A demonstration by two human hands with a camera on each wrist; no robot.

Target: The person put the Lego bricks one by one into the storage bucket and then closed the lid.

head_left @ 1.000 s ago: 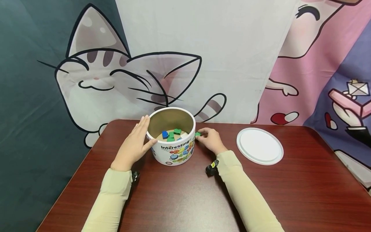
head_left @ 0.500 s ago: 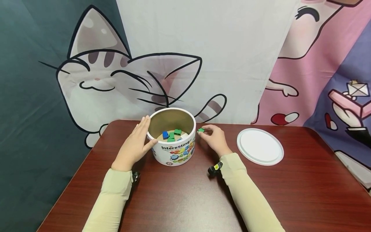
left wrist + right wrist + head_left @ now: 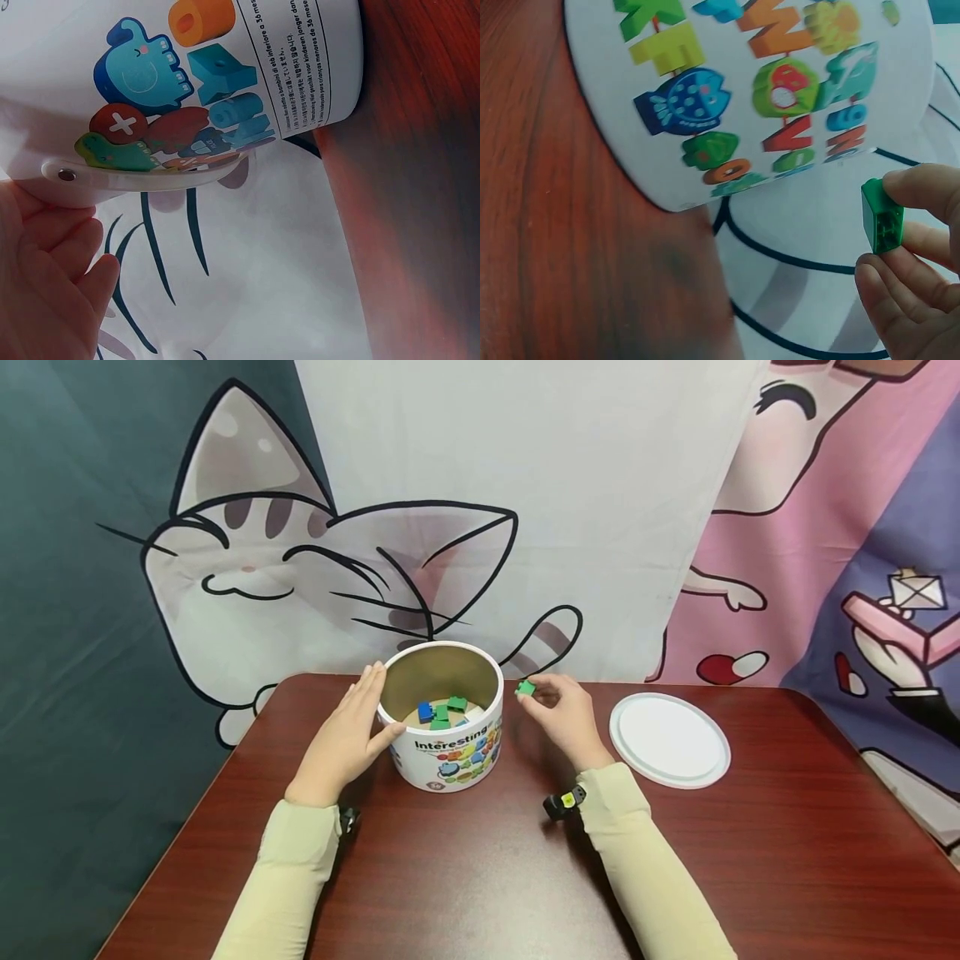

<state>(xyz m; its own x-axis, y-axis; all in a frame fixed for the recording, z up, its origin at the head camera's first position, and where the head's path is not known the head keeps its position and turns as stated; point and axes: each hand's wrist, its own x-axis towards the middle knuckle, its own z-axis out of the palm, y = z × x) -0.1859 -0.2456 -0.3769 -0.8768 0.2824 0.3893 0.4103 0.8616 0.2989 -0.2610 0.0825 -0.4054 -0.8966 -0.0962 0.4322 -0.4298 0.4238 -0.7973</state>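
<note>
A white round bucket [image 3: 446, 760] printed with colourful toys stands on the table. Inside on its floor lie several building bricks, among them a blue brick [image 3: 425, 712] and a green brick [image 3: 457, 703]. My left hand [image 3: 337, 739] rests against the bucket's left side, fingers straight and thumb along the front rim; in the left wrist view, its fingers [image 3: 82, 240] lie by the bucket's handle. To the right of the bucket, my right hand [image 3: 564, 718] pinches a small green brick [image 3: 883, 216] between thumb and fingertips. The brick's hollow underside shows in the right wrist view.
A white round lid [image 3: 670, 741] lies on the right part of the brown table [image 3: 480, 877]. Behind the table's back edge hangs a cloth [image 3: 615, 485] printed with cartoon animals. Dark wrist cameras sit at both sleeves.
My right hand, holding the green brick, has risen and moved slightly right, away from the bucket's side. The left hand and the bucket stay in place.
</note>
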